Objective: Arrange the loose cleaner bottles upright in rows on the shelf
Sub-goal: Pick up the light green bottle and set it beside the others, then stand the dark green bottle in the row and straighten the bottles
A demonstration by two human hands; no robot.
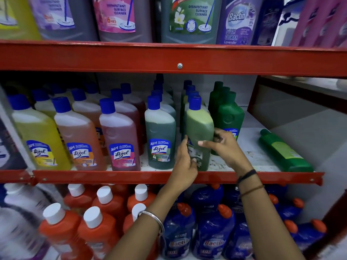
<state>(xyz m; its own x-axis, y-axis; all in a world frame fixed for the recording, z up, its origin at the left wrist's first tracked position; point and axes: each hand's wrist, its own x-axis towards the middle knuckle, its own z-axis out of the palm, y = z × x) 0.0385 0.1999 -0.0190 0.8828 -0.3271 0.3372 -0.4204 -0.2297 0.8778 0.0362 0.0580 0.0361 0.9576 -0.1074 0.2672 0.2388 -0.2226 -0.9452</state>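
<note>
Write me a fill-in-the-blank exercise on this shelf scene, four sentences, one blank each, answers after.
1. Both hands, left hand and right hand, hold a bottle with a ____ cap.
2. The held bottle stands at the ____ of its row.
3. The loose green bottle on the shelf is lying ____.
4. The orange bottles below have ____ caps.

Answers: blue; front; down; white

The yellow bottle (pixel 40 136), orange bottle (pixel 79 139) and pink bottle (pixel 120 139) read "Lizol". The purple jug (pixel 237 21) reads "Bactin Floor Cleaner Lavender". The blue bottles (pixel 212 239) below read "Bactin".
</note>
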